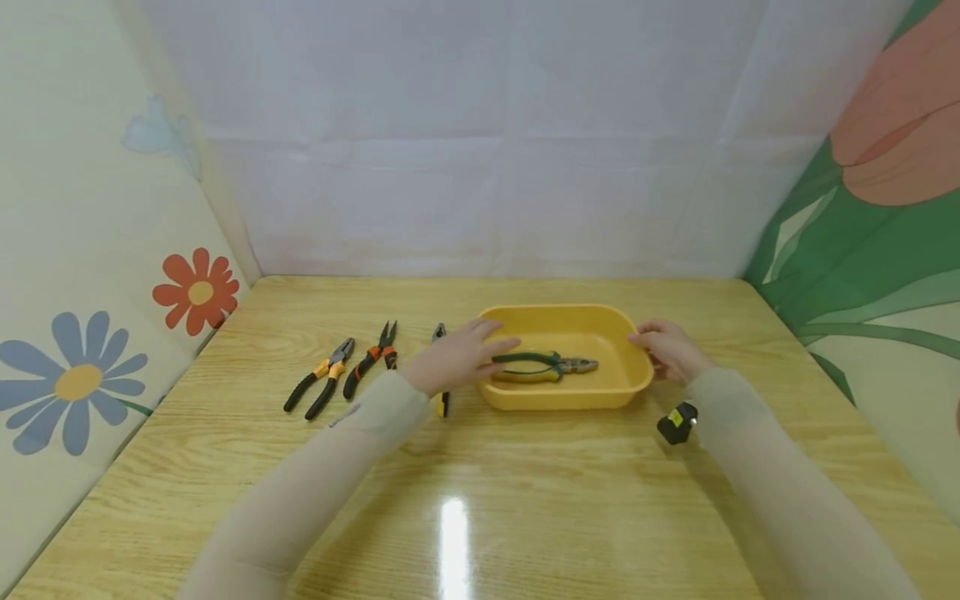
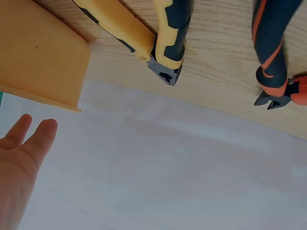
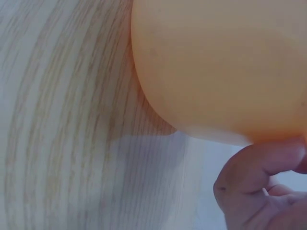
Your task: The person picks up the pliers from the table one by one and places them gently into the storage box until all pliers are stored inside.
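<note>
A yellow plastic basin [image 1: 525,402] stands on the table, with green-and-yellow handled combination pliers [image 1: 558,367] lying inside. My left hand [image 1: 459,357] is over the basin's left rim, fingers spread and fairly straight, reaching over the pliers' handle ends. In the left wrist view, two fingertips [image 2: 47,127] show just off the basin's rim. At the opposite end my right hand [image 1: 671,350] pinches the right rim, its bent fingers against the wall in the right wrist view. Yellow-and-black pliers [image 1: 440,333] lie partly hidden under my left hand.
Left of the basin lie orange-and-black long-nose pliers [image 1: 367,367] and pliers with black and orange-yellow handles [image 1: 324,379]. A black-and-yellow tape measure [image 1: 677,423] sits by my right wrist. A white sheet [image 1: 510,167] hangs behind the wooden table [image 1: 555,500].
</note>
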`<move>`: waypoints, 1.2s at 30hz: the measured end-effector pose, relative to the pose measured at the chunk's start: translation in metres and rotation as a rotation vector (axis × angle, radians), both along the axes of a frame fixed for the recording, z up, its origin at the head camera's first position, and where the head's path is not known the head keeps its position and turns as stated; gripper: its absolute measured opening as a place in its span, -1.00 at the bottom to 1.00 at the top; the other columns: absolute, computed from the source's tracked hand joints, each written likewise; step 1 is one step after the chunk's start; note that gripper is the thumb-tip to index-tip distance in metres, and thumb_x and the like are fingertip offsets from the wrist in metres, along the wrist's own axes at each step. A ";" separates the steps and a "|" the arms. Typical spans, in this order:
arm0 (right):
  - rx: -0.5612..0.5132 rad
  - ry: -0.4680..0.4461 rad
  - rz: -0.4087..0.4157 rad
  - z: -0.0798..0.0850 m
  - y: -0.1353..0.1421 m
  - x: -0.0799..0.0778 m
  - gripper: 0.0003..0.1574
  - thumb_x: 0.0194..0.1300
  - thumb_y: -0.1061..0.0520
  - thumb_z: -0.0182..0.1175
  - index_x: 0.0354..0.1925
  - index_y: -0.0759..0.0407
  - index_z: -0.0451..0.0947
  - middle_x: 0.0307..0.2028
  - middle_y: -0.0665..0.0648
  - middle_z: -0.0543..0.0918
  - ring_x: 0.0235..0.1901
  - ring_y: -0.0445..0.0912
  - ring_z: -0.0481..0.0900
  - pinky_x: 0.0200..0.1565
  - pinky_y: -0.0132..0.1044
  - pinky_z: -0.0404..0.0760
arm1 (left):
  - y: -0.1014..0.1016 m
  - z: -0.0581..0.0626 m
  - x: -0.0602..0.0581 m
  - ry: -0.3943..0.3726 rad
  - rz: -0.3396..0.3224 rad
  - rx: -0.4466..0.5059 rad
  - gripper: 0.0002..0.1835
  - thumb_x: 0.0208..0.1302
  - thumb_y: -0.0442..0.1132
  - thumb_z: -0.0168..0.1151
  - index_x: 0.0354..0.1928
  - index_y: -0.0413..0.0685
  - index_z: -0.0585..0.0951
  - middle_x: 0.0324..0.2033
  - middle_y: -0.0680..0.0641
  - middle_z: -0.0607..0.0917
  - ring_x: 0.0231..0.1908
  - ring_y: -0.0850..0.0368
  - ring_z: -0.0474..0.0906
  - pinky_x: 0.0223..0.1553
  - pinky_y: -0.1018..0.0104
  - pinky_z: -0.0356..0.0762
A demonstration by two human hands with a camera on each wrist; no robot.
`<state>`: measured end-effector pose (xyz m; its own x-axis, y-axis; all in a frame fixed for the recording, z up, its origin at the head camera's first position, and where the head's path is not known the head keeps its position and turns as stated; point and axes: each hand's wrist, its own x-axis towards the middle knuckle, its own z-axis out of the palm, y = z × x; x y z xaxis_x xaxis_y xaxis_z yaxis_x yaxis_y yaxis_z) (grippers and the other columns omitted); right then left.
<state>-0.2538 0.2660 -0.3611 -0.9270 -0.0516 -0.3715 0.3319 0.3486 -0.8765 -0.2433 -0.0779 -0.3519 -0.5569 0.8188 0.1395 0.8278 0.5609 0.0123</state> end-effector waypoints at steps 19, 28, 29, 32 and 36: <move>0.017 0.015 -0.004 0.000 -0.001 0.000 -0.62 0.57 0.14 -0.06 0.16 0.39 0.22 -0.34 -0.03 0.49 -0.43 -0.24 0.53 -0.36 -0.31 0.66 | -0.031 0.000 0.022 0.032 0.091 0.055 -0.46 0.50 -0.13 0.16 0.45 -0.05 0.40 0.36 -0.39 0.37 0.34 -0.32 0.33 0.31 -0.12 0.41; 0.031 0.013 0.005 0.000 -0.001 0.000 -0.53 0.58 0.10 -0.06 0.24 0.41 0.17 -0.24 0.04 0.49 -0.38 -0.22 0.53 -0.34 -0.30 0.66 | -0.047 -0.002 0.031 0.053 0.149 0.109 -0.46 0.43 -0.15 0.25 0.41 -0.01 0.46 0.36 -0.36 0.39 0.33 -0.32 0.36 0.12 -0.01 0.60; 0.033 0.013 0.004 0.000 -0.001 -0.001 -0.51 0.58 0.10 -0.06 0.26 0.41 0.16 -0.23 0.04 0.49 -0.37 -0.22 0.54 -0.33 -0.30 0.67 | -0.049 -0.003 0.032 0.065 0.147 0.117 -0.46 0.42 -0.16 0.27 0.41 -0.02 0.47 0.35 -0.36 0.39 0.33 -0.33 0.37 0.08 0.00 0.63; 0.030 0.014 0.003 0.000 -0.002 0.000 -0.52 0.58 0.11 -0.06 0.26 0.41 0.16 -0.24 0.04 0.49 -0.38 -0.22 0.54 -0.34 -0.30 0.67 | -0.054 -0.004 0.034 0.092 0.139 0.125 -0.46 0.40 -0.18 0.30 0.38 -0.06 0.49 0.33 -0.38 0.41 0.32 -0.33 0.37 0.06 -0.03 0.63; 0.018 0.021 0.009 0.000 -0.001 0.001 -0.60 0.57 0.13 -0.07 0.18 0.40 0.20 -0.31 -0.01 0.50 -0.41 -0.24 0.54 -0.36 -0.31 0.66 | -0.059 -0.004 0.036 0.122 0.142 0.124 -0.46 0.39 -0.16 0.31 0.37 -0.08 0.50 0.31 -0.38 0.43 0.32 -0.33 0.38 0.06 -0.06 0.63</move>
